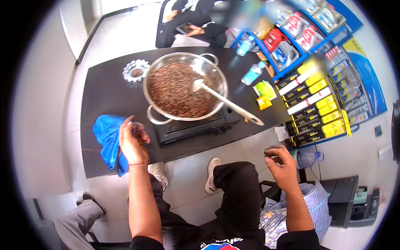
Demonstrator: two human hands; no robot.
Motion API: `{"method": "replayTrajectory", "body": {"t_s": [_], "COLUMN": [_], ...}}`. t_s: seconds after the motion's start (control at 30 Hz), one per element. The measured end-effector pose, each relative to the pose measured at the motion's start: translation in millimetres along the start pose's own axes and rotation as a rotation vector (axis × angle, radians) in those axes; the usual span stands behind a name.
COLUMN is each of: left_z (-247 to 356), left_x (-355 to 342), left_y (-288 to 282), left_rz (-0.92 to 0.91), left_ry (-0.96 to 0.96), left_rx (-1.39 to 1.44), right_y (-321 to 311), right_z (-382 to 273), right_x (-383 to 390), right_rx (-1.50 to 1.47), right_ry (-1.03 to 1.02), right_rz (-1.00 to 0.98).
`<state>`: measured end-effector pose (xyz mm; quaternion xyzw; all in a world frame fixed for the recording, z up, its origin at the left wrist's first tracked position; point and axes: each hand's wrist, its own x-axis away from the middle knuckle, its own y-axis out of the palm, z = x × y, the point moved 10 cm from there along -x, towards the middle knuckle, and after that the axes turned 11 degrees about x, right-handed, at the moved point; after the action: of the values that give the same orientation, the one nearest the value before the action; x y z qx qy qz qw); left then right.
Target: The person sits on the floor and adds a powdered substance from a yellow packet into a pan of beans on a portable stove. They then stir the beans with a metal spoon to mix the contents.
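Bare tabletop (106,89) left of wok (185,85) (ashtray (136,71) perhaps aside).

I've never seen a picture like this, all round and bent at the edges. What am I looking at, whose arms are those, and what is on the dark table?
There is no machine here: a seated person wears a wide-angle camera on the head, looking down, which bends straight edges. The two forearms from the bottom are that person's own. The left hand rests at the table edge beside a blue cloth; whether it grips the cloth I cannot tell. The right hand is loosely curled above the lap, with nothing seen in it. On the dark table a steel pan of brown beans or seeds sits on a black stove, with a ladle resting in it. Nearby lie a glass ashtray and small bottles. Another person sits beyond.
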<state>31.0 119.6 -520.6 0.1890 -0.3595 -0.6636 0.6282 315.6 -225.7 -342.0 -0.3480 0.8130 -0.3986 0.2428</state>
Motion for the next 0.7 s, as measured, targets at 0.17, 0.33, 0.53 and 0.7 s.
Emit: {"method": "replayTrajectory", "body": {"t_s": [0.17, 0.33, 0.53, 0.7], "left_z": [-16, -21, -19, -26], "left_x": [1, -2, -18, -16], "left_y": [5, 16, 4, 27], "left_rz": [0.015, 0.099, 0.134, 0.149], "left_ry": [0.109, 0.187, 0.197, 0.207], "left_rx": [-0.082, -0.130, -0.137, -0.149], "right_y": [-30, 28, 75, 77], "right_z": [84, 240, 335, 383], "right_x": [-32, -86, -196, -228], "right_rx": [0.096, -0.323, -0.229, -0.288], "right_ry": [0.055, 0.527, 0.663, 0.470], "right_rz": [0.178, 0.106, 0.316, 0.503]}}
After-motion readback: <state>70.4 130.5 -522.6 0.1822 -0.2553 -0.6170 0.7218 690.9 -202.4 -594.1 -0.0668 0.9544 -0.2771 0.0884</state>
